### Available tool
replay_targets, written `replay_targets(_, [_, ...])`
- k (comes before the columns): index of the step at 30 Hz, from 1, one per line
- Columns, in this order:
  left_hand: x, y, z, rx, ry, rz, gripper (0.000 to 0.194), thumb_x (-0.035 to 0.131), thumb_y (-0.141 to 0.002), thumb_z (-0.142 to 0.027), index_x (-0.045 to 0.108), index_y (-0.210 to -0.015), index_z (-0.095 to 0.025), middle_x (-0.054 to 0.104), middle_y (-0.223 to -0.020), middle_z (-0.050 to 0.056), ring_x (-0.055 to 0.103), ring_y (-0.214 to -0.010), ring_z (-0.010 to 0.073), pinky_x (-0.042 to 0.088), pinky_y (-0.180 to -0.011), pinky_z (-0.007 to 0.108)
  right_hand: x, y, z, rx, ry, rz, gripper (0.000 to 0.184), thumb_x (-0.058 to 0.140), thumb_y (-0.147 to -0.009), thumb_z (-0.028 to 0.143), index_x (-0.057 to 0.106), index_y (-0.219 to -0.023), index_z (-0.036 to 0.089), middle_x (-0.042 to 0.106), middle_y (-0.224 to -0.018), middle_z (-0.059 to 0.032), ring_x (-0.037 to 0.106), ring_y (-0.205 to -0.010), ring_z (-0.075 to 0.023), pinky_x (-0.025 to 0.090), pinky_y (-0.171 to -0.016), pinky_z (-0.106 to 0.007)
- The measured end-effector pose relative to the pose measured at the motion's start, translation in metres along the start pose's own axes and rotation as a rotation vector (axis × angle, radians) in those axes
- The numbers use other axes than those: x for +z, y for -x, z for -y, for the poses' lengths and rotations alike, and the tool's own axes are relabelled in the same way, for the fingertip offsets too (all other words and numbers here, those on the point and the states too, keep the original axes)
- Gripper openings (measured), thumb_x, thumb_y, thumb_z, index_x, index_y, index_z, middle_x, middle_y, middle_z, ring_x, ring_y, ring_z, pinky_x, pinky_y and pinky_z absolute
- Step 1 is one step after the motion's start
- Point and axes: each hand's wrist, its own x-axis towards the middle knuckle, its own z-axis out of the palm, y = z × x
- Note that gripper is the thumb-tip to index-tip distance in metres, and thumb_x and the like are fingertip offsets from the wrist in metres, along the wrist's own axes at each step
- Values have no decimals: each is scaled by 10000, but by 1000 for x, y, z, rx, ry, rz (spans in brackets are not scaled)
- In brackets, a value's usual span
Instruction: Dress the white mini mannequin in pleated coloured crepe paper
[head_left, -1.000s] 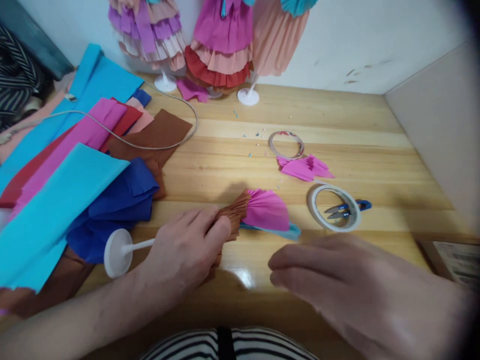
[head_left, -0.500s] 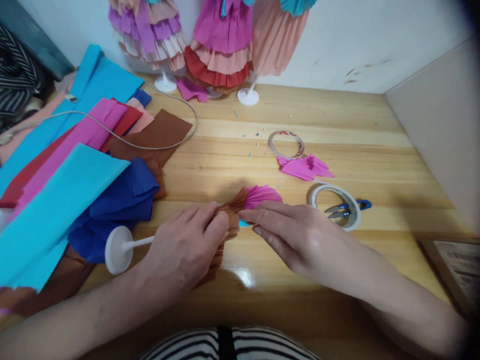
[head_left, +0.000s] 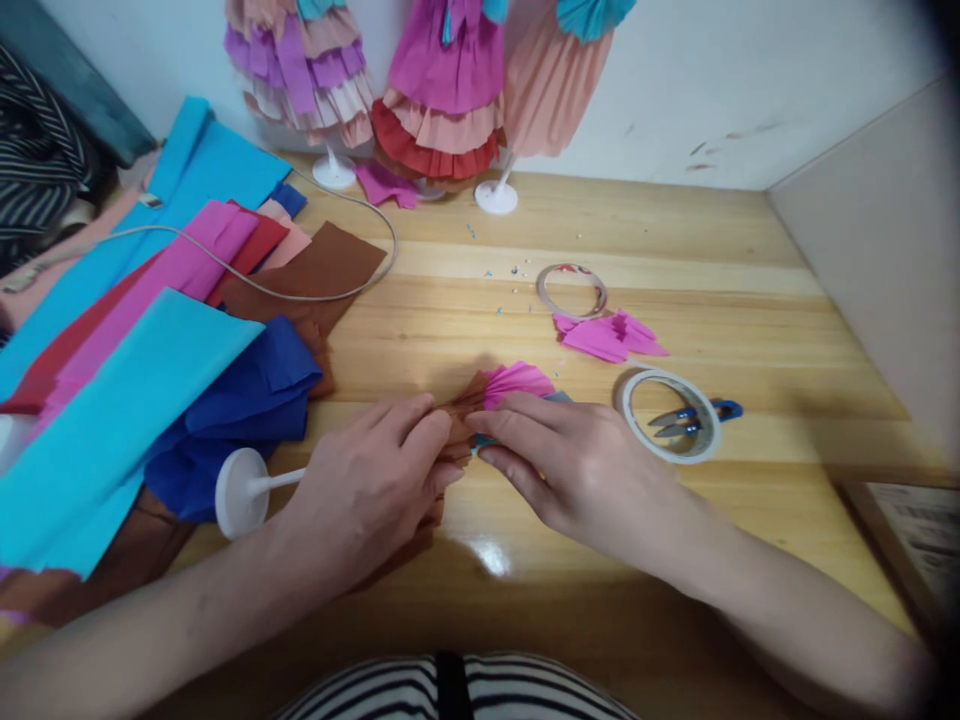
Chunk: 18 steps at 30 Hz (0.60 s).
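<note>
My left hand (head_left: 367,480) is wrapped round the pleated brown crepe paper (head_left: 469,392) of a small paper dress lying on its side. A white stand (head_left: 241,495) with a round base sticks out beyond that hand. Close by on the right, my right hand (head_left: 574,455) is closed, thumb and fingers pinching the dress where brown meets the pink pleated crepe paper (head_left: 517,380). A bit of blue paper (head_left: 559,397) shows behind the right hand's knuckles. What lies between the right fingertips is mostly hidden.
Right of my hands lies a white tape roll (head_left: 628,415), with blue-handled snips (head_left: 727,410) lying through its ring. Beyond are a pink paper scrap (head_left: 607,335) and a thinner tape ring (head_left: 546,290). Coloured crepe sheets (head_left: 127,410) and a cable (head_left: 300,297) cover the left; paper dresses (head_left: 450,70) stand behind.
My right hand has come in from the lower right and closed on the dress beside my left hand. The pink part is now partly covered and bunched smaller. My left hand keeps its grip.
</note>
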Motion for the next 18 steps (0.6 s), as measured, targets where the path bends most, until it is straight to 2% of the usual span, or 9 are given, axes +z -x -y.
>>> replay_targets(4, [0,1,1,-15,26,6,102,540,-863,-190,594,-938,-147,681,-1001,109,647,-831,225,554,-702,349,7,-3,3,-30,92,-37,255,439,-955,220,659,-865,129,668,-775,-77,587,-627,-166,436,-556,-285])
replay_targets(8, [-2,1,0,-36,87,2,106,518,-884,-230,597,-909,-164,688,-964,86,646,-809,198,550,-710,319,12,-4,3,-33,106,-81,248,436,-931,133,658,-822,130,658,-778,-76,581,-653,-159,444,-572,-270])
replay_targets(13, [-2,2,1,-60,134,2,132,473,-908,-236,592,-899,-181,690,-955,70,652,-825,187,547,-715,305,14,-4,2,-43,147,-107,258,431,-891,64,657,-786,131,615,-707,-52,521,-577,-145,415,-531,-262])
replay_targets(18, [-4,4,2,-68,104,19,118,507,-897,-206,587,-979,-176,686,-1055,89,660,-886,198,559,-752,321,10,-3,2,10,-2,-75,223,437,-897,77,649,-850,131,651,-827,-83,594,-694,-155,462,-583,-258])
